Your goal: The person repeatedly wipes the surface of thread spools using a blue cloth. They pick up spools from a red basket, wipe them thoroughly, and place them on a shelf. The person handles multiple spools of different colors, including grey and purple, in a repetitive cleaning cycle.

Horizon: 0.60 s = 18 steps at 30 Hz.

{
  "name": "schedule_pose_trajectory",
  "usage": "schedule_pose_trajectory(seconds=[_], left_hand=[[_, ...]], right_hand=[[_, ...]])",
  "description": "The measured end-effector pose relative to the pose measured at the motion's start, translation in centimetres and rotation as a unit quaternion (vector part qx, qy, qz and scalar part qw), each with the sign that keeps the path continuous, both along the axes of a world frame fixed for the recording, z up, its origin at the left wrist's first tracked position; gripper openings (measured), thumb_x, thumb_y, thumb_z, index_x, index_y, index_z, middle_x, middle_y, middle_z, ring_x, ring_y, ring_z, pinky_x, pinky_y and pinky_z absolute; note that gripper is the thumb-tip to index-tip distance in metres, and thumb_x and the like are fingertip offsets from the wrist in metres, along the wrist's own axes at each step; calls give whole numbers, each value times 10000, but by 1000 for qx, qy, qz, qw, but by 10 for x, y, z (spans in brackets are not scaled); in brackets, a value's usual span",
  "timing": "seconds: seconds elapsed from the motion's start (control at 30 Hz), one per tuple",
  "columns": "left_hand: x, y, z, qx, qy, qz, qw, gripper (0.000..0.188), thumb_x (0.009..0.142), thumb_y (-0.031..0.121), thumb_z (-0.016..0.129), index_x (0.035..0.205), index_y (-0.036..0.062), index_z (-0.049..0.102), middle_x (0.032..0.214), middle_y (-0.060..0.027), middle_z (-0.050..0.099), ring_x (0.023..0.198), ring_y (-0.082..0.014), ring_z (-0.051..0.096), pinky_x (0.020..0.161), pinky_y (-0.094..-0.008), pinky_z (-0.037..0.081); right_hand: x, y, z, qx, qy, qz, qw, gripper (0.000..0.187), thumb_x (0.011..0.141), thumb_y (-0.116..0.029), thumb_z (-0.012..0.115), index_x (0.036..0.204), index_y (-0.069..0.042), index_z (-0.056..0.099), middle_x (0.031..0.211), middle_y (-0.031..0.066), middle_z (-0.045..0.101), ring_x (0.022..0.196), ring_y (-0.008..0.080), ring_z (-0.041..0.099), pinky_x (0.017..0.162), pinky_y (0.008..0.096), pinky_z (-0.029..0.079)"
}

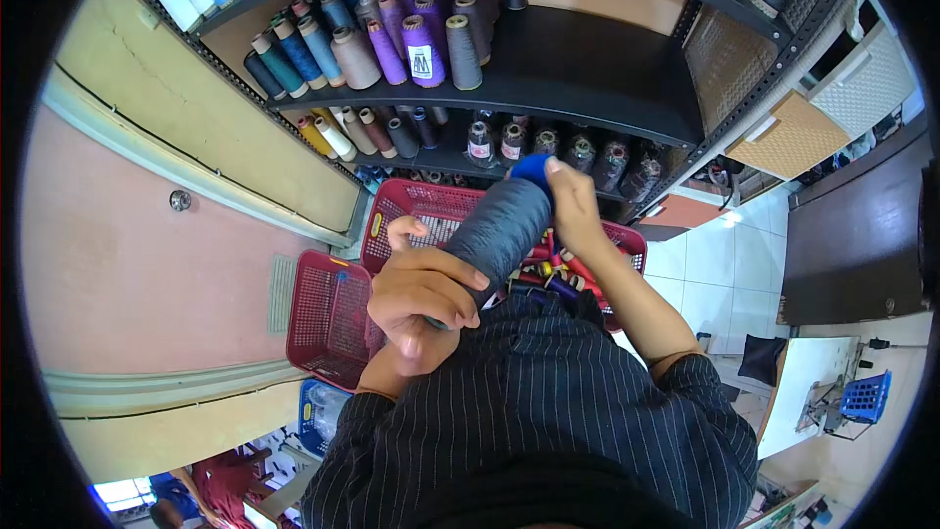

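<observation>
A large dark grey cone of thread (499,225) is held at a slant in front of my body. My left hand (421,299) is closed round its lower end. At the upper end my right hand (573,201) grips a bright blue piece (534,171) that touches or overlaps the cone; whether it is a spool, a cap or cloth I cannot tell. Below my hands is a dark red plastic basket (397,201) with several small red, purple and dark spools (560,284) in it, partly hidden by the cone and my arms.
A black metal shelf (597,54) ahead bears several thread cones, among them a purple cone (423,54) and wrapped dark ones. Left of me is another red basket (318,318), with a blue basket (318,416) nearer. A pink door (147,245) stands left; a white sewing table (808,387) stands right.
</observation>
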<state>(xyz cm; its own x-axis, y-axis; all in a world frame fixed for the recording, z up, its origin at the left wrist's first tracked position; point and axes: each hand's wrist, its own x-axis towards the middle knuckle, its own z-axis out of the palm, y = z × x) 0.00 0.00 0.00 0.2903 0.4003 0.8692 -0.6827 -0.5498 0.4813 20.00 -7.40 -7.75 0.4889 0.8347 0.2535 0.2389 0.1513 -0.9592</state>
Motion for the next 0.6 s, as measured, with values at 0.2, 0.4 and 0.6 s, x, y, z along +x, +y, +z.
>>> schedule_pose_trajectory(seconds=[0.2, 0.4, 0.6], left_hand=[[2, -10, 4, 74, 78, 3, 994, 418, 958, 314, 403, 576, 171, 494, 541, 64, 597, 670, -159, 673, 867, -381, 318], [12, -12, -6, 35, 63, -46, 996, 425, 947, 323, 423, 568, 148, 504, 561, 34, 611, 669, -190, 671, 879, -390, 318], [34, -7, -23, -17, -185, 23, 982, 212, 977, 270, 467, 1048, 93, 373, 706, -84, 617, 675, -277, 656, 852, -444, 378]], right_hand=[[-46, -25, 76, 140, -239, 94, 956, 405, 991, -282, 365, 1087, 4, 635, 1070, 153, 664, 1039, 357, 618, 946, 439, 451], [-22, -15, 13, 100, -213, 37, 971, 376, 967, -278, 411, 1062, -5, 652, 1049, 157, 657, 989, 322, 621, 908, 402, 453], [-26, -32, 17, 108, 117, 69, 985, 370, 971, -270, 426, 1078, 34, 608, 1122, 169, 624, 1100, 250, 578, 1022, 376, 381]])
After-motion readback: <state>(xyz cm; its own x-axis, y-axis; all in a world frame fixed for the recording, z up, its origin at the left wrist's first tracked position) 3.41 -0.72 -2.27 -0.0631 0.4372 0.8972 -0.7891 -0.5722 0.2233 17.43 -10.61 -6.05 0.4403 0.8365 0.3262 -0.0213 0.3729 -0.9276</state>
